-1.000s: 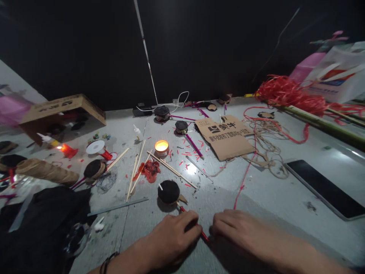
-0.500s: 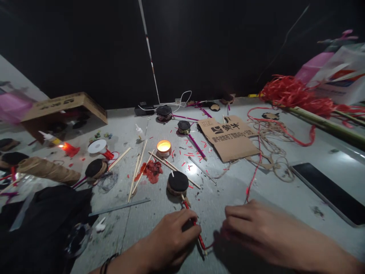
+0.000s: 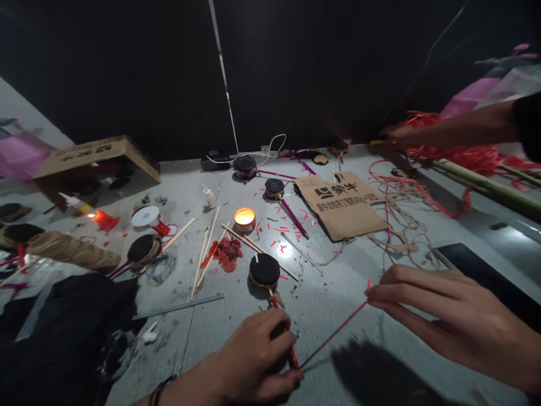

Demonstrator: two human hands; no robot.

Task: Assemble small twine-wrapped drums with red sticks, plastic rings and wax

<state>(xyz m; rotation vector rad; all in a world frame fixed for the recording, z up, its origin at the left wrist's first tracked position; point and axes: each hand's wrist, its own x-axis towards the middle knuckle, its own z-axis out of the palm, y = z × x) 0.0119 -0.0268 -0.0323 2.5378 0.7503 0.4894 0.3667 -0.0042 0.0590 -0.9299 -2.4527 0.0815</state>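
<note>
Cord (image 3: 336, 332), red, now runs straight from the red-wrapped stick (image 3: 293, 358) to the right hand (image 3: 443, 316), drawn farther off, fingertips pinching it; it seems under tension. I see the left hand (image 3: 262, 349) clamped on the stick, near its black-topped disc (image 3: 265, 269). Co-worker's arm (image 3: 460, 127) has entered.

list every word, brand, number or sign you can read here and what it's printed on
"蒙牛", large and beside a logo, on the flat cardboard piece.
Line below it, same piece: too blurred to quote surely.
Print in its far left corner: too small.
Cardboard box: logo and dark marks, too blurred to read.
</note>
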